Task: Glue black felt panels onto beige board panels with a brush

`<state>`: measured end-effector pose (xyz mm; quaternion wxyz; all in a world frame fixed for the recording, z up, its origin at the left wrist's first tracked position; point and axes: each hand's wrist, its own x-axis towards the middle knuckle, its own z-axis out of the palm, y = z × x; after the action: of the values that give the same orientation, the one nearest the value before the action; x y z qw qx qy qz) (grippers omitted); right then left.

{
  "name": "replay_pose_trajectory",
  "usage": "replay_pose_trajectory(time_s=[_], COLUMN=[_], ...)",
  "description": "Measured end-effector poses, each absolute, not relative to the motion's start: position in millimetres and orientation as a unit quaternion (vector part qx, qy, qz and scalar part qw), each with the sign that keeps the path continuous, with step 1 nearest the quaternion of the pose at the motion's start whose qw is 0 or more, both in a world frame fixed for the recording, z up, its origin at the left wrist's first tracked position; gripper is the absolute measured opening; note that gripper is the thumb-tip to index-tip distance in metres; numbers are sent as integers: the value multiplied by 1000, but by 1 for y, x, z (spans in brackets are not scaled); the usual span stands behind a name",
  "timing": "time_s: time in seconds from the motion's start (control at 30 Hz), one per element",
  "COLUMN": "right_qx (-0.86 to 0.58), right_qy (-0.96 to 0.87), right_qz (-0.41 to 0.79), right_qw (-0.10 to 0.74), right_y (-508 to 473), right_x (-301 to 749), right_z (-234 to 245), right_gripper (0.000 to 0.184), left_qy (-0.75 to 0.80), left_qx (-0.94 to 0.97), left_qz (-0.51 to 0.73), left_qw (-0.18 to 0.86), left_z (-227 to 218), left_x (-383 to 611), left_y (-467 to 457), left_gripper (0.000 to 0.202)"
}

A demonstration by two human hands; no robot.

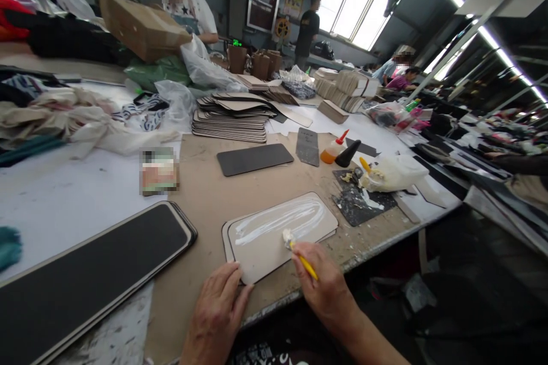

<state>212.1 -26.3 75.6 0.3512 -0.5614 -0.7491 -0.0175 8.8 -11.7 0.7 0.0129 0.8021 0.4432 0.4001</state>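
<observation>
At the beige board, the left hand pins its edge, fingers spread; the right hand pinches a yellow brush in apparent white glue.

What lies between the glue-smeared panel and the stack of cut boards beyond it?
Between the glue-smeared panel and the stack of cut boards, the head view shows a dark grey panel lying flat on a tan sheet.
</observation>
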Motion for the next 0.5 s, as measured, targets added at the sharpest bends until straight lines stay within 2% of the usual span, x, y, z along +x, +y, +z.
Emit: replay_pose_trajectory(time_s=[0.3, 0.4, 0.5], right_qx=[-515, -540, -604], right_qy=[-731, -687, -637], right_qz=[134, 201, 231], right_qw=[428, 443, 420], right_y=[-38, -39, -40], right_x=[162, 165, 182], right_z=[83, 83, 80], right_gripper=[19, 15, 16], left_qy=[450, 443, 433], left_qx=[800, 809, 817], left_qz=[397, 386, 382], left_qw=[15, 15, 2], left_z=[2, 1, 1], left_x=[6, 5, 5], left_y=[-16, -17, -17], left_gripper=[22, 23, 22])
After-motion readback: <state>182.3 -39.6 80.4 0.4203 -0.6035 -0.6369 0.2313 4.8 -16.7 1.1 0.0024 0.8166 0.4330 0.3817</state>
